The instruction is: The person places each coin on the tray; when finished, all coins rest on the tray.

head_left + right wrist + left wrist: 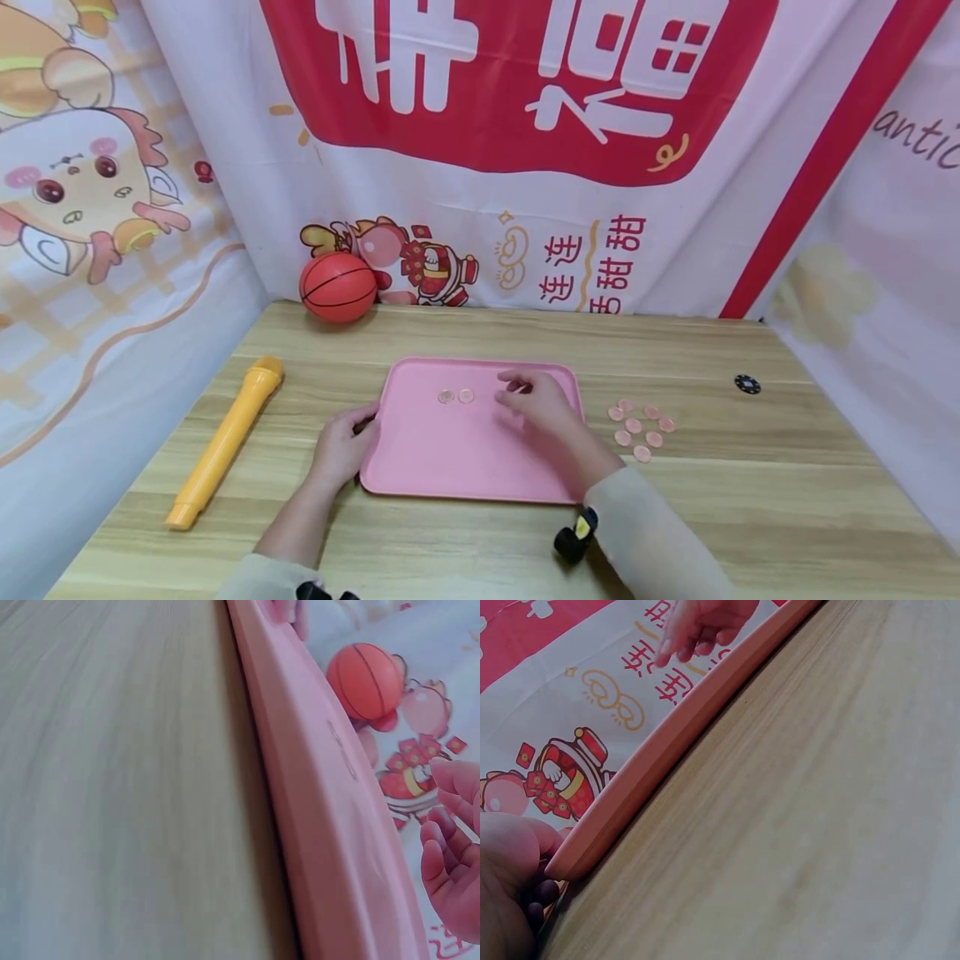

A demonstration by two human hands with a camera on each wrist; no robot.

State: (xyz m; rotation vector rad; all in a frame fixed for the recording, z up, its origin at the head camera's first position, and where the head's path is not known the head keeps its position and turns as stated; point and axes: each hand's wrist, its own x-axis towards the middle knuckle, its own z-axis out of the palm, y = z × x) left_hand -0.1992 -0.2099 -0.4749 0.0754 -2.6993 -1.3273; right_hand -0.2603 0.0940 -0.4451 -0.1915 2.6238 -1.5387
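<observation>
A pink tray (450,454) lies flat on the wooden table. My left hand (343,443) grips its left rim (622,802), thumb on top and fingers curled under. Two small round discs (456,397) lie side by side on the tray's far half. My right hand (528,398) hovers over the tray's far right part with its fingers curled. The fingertips (517,386) pinch what looks like a small pink disc. In the right wrist view the curled fingers (450,847) show beside the tray edge (315,795).
Several pink discs (639,429) lie loose on the table right of the tray. A black chip (747,384) sits further right. A yellow toy microphone (225,437) lies at the left, and a small orange basketball (338,287) rests against the printed backdrop.
</observation>
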